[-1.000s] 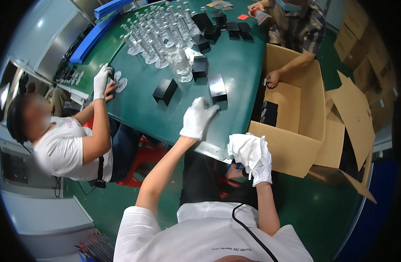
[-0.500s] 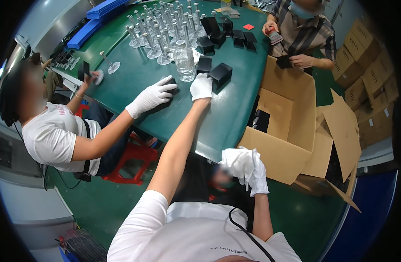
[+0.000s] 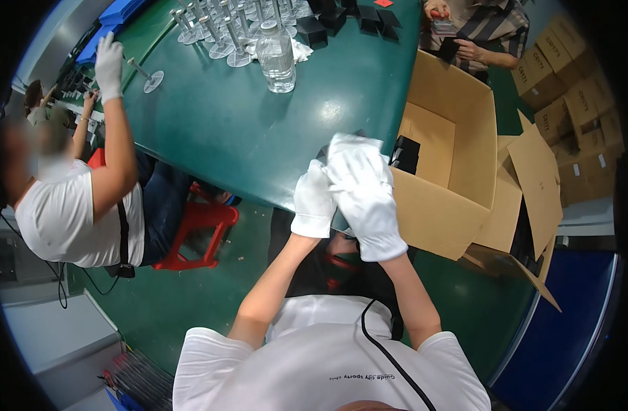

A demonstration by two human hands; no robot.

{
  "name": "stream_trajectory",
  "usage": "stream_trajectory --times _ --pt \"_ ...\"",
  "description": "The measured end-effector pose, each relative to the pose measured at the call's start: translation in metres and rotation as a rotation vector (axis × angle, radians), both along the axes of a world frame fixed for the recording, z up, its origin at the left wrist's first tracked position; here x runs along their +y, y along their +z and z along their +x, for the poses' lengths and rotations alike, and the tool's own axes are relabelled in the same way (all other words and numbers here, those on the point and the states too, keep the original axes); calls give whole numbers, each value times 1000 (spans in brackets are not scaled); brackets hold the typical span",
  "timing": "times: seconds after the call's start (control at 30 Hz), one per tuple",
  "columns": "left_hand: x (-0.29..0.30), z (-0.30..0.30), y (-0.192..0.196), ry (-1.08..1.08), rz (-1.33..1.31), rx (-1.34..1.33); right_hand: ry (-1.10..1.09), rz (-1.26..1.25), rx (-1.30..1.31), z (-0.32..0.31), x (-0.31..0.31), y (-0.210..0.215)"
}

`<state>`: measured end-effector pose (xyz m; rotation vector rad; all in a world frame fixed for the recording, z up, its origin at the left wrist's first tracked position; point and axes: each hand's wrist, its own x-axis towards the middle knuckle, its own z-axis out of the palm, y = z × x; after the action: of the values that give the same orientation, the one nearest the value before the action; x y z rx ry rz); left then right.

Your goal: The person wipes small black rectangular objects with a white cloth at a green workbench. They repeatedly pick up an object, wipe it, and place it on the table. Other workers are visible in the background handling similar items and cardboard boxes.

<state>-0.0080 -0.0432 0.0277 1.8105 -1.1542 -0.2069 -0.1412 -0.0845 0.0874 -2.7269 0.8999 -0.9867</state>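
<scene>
Raising a gloved hand at the far left is a co-worker point(image 3: 64, 222) in a white shirt, up beside the green worktop point(image 3: 211, 133). Just inside that edge, one clear disc with a stem point(image 3: 152, 82) lies tilted on its own, and a red stool point(image 3: 199, 229) sits lower down, on the floor. Next along come the stemmed stands point(image 3: 239, 56), crowded together at the top, then a clear bottle point(image 3: 275, 61), upright, with a crumpled cloth point(image 3: 301, 51) right behind it. Black boxes point(image 3: 312, 33) sit beyond, near a small red square point(image 3: 383, 3).

Now the middle, and it's busy! At the worktop's near edge the left hand point(image 3: 314, 201) is curled around a black piece point(image 3: 322, 153), mostly covered, only dark bits peeking out. Pressed right up against it, the right hand point(image 3: 368, 205) is closed on a white cloth point(image 3: 355, 146), smeared by blur, laid over that same piece; exactly how the fingers sit is hidden.

Over to the right, an open carton point(image 3: 437, 229) touches the worktop's side, black parts point(image 3: 405, 155) inside. Above it, a co-worker in a striped shirt point(image 3: 488, 34) has a red-topped tool point(image 3: 442, 24) in one hand, a black part in the other. Stacked boxes point(image 3: 564, 89) close the far right.
</scene>
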Motion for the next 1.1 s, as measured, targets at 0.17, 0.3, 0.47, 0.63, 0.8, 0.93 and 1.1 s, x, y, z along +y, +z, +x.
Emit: stream_trajectory --times 0.17,0.3,0.47,0.63,0.8,0.93,1.1 --pt "6 7 -1 -105 -54 -107 -62 -134 202 22 -34 2" --pt "1 3 16 -154 -85 18 -106 -178 210 29 -83 -23" --pt "0 12 1 -163 -72 -129 134 -185 493 69 -72 7" --pt "-2 3 -13 -108 -257 -14 338 492 -100 59 -12 -15" --pt "6 14 -24 -172 -181 -34 310 317 35 -2 21 21" --pt "7 12 0 -244 48 -77 128 922 -209 -58 18 20" --pt "0 -5 -15 -192 -282 148 -366 1098 -985 -56 -6 -1"
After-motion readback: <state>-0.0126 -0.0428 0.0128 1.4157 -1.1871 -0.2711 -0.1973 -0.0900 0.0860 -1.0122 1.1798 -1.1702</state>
